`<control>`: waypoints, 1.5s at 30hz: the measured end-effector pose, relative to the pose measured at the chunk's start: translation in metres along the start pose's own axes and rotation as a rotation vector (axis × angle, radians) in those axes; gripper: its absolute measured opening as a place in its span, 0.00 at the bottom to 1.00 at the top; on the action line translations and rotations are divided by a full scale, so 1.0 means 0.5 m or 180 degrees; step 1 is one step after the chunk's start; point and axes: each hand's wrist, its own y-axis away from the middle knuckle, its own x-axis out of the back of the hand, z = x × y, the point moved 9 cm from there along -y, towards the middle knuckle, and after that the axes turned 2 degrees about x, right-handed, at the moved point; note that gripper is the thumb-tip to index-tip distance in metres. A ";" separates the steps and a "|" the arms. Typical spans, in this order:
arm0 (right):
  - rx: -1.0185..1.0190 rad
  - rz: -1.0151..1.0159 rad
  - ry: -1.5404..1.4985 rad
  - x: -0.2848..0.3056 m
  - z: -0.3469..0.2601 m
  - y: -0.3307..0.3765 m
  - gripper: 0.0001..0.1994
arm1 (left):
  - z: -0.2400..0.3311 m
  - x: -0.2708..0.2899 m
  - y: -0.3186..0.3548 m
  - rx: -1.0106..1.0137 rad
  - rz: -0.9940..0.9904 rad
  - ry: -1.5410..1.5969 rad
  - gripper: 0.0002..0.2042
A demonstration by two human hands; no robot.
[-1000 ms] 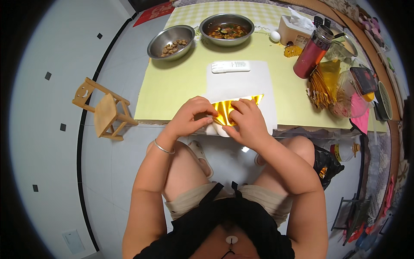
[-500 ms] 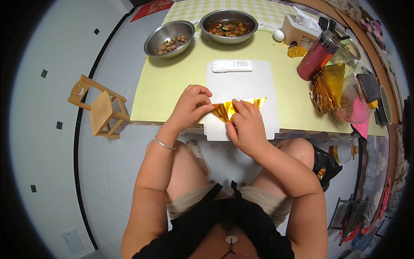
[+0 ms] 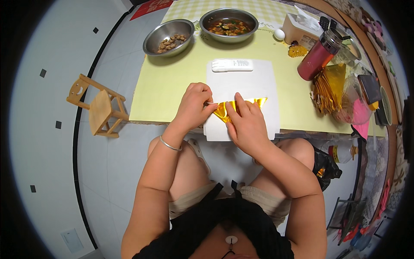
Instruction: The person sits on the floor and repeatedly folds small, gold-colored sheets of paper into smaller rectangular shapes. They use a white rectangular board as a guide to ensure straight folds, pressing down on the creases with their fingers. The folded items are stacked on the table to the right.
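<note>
A shiny gold foil paper (image 3: 221,113), folded into a triangle with its long edge at the far side, lies on a white sheet (image 3: 241,86) near the table's front edge. My left hand (image 3: 195,105), a silver bangle on its wrist, pinches the foil's left corner between thumb and curled fingers. Across the middle of the foil lies my right hand (image 3: 248,123), fingers spread and pressing it down; they cover part of it. A white oblong case (image 3: 232,65) rests at the far end of the sheet.
Two steel bowls stand at the back, one with nuts or shells (image 3: 169,30), one with soup (image 3: 228,36). On the right are a red flask (image 3: 317,58), a bundle of gold foil (image 3: 328,90), a tissue box (image 3: 299,32) and an egg (image 3: 279,34). A small wooden chair (image 3: 102,108) stands left.
My left hand has shifted slightly right and its thumb has slid inward along the foil. My right hand's fingers have spread and straightened over the foil.
</note>
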 end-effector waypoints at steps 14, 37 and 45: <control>0.0057 -0.0024 0.0133 -0.014 0.005 0.006 0.25 | 0.097 -0.023 0.078 -0.1186 0.0218 -0.0900 0.16; 0.0046 0.0034 -0.0142 0.047 0.151 -0.053 0.32 | 0.078 -0.037 -0.062 -0.0216 -0.0584 -0.1131 0.17; 0.0624 -0.0318 -0.0609 0.005 0.103 -0.016 0.21 | 0.121 -0.078 0.033 -0.0616 0.0167 -0.1313 0.16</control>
